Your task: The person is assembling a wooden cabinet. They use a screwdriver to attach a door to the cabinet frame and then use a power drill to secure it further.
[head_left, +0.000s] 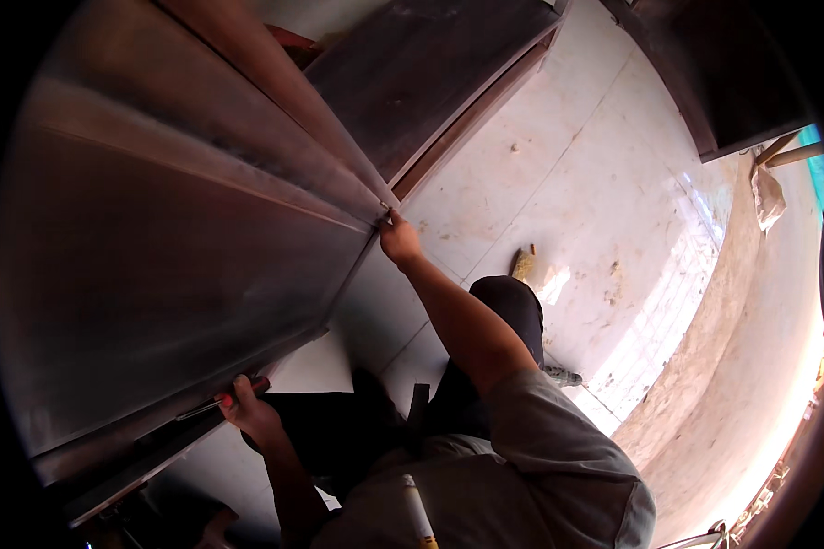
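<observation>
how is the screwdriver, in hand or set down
In hand: the left hand grips the screwdriver, its thin shaft sticking out to the left.

One grey shirt, short-sleeved (creases are visible on the right sleeve), and one pair of dark trousers, near-black in tone, are worn.

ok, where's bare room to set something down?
Tiled floor between the dark wood piece at top centre and the sunlit patch at right; only dirt marks. Crowded: by the knee, a yellowish item and a small grey thing; along the big wooden panel, left hand with screwdriver, right hand at its corner.
</observation>
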